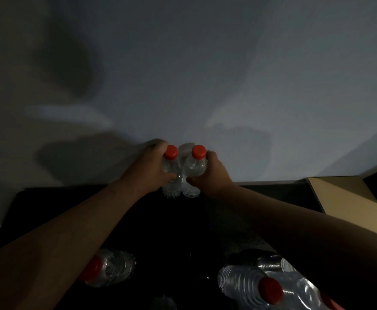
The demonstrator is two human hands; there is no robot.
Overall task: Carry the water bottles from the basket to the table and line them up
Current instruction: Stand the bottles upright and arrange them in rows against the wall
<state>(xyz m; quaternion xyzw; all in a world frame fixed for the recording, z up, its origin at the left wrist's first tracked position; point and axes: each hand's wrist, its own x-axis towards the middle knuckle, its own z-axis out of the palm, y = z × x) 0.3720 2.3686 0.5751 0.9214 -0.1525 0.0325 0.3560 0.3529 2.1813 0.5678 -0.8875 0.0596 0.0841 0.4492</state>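
We hold, at the black table's [71, 204] far edge:
- left clear plastic red-capped bottle [170, 170], left hand [149, 164] fingers curled round it
- right clear plastic red-capped bottle [195, 167], right hand [215, 175] fingers curled round it

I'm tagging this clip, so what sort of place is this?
Probably a dim indoor room, perhaps storage: a plain grey wall behind a black tabletop, a brown cardboard box, and clear plastic water bottles with red caps.

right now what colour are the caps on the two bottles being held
Red, both caps, clearest in the head view.
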